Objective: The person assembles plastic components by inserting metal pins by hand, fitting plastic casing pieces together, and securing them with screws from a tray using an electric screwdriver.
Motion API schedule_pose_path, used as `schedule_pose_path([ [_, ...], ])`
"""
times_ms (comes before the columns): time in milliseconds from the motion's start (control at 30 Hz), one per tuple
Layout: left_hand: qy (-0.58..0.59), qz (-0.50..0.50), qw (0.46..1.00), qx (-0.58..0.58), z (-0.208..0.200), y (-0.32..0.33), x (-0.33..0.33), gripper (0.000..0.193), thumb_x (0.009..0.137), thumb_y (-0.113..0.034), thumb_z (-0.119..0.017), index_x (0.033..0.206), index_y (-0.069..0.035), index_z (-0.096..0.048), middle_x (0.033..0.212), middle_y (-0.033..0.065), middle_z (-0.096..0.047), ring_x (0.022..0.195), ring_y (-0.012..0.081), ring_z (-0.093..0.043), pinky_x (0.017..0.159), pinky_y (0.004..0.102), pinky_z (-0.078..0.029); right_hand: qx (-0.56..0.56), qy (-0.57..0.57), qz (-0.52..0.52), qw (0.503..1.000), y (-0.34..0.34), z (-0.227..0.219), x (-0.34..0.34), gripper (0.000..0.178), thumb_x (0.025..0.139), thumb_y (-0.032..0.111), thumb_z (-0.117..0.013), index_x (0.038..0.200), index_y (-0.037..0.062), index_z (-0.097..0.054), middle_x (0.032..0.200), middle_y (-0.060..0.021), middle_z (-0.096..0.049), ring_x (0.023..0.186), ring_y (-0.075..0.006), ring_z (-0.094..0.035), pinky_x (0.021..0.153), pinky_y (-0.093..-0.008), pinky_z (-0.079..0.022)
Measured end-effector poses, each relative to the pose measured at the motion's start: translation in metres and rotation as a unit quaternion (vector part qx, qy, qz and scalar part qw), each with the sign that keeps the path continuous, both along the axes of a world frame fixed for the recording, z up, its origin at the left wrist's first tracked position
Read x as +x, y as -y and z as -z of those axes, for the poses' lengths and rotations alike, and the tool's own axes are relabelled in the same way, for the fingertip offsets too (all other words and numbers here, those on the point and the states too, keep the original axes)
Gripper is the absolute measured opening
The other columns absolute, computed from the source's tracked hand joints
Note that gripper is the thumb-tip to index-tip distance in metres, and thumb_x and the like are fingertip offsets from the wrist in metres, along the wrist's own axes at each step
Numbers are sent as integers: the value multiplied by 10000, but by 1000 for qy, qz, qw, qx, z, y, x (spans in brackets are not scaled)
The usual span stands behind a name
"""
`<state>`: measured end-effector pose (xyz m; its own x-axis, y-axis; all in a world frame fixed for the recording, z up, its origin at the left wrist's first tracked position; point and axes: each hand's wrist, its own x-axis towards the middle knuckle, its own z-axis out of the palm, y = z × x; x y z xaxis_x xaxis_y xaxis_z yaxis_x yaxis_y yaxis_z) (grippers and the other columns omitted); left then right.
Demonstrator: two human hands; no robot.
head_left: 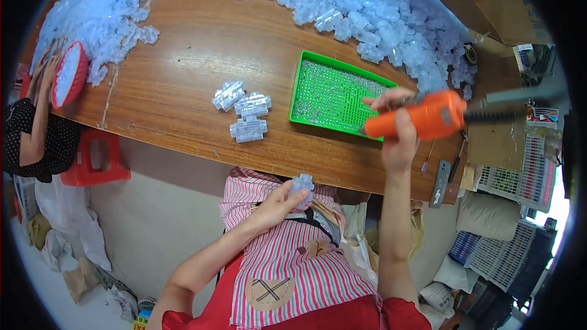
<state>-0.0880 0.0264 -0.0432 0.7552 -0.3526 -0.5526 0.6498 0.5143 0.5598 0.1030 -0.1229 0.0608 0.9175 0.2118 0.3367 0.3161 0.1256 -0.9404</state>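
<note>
My left hand (277, 206) is closed on a clear plastic part (301, 190), held over my lap just off the table's front edge. In my right hand (400, 139) is an orange electric screwdriver (422, 116), its tip pointing left above the near right corner of a green tray (298, 88). Many small silvery screws (324, 79) lie in that tray, thickest along its far and left sides. Left of the tray, a small group of similar clear plastic parts (252, 105) rests on the wooden table (195, 61).
A large heap of clear plastic parts (367, 6) lines the table's far side. At far left, another person's arm (38, 116) reaches by a red basket (70, 76), near a red stool (98, 159). A grey flat tool (439, 184) lies at the right edge, with crates (520, 174) beyond.
</note>
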Motion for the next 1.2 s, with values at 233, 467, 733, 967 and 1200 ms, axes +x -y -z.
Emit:
schedule_pose_path([
  [233,10,-2,998,69,7,12,5,396,967,-334,-490,1167,7,-454,949,64,-576,789,112,-595,694,249,-522,109,-128,-60,984,-21,23,-85,667,798,650,-563,960,8,-485,598,-47,-478,532,-157,-474,503,-307,-447],
  [467,31,-27,995,89,9,20,2,336,975,-301,-470,1146,-13,-450,909,43,-551,725,91,-544,616,235,-464,106,-107,-40,988,-28,42,-100,665,803,662,-544,956,16,-498,603,-49,-497,552,-170,-485,514,-315,-447],
  [733,29,-28,992,122,3,22,1,271,992,-300,-441,1093,-49,-443,852,21,-530,714,85,-505,637,231,-436,62,-107,-71,990,-26,48,-101,600,818,604,-572,949,22,-504,629,-66,-513,564,-180,-493,520,-320,-446],
  [967,53,-37,989,137,4,23,1,257,983,-264,-446,1032,-13,-424,785,41,-529,663,109,-510,593,262,-432,100,-101,-104,984,-29,50,-102,517,804,505,-654,903,18,-513,636,-84,-529,576,-194,-507,525,-321,-442],
  [1200,52,-53,987,140,5,26,1,283,984,-285,-446,1025,-7,-421,790,48,-535,672,118,-518,614,266,-445,4,-60,-94,994,-25,56,-104,512,814,471,-661,955,-4,-530,620,-68,-518,544,-170,-493,501,-310,-441],
])
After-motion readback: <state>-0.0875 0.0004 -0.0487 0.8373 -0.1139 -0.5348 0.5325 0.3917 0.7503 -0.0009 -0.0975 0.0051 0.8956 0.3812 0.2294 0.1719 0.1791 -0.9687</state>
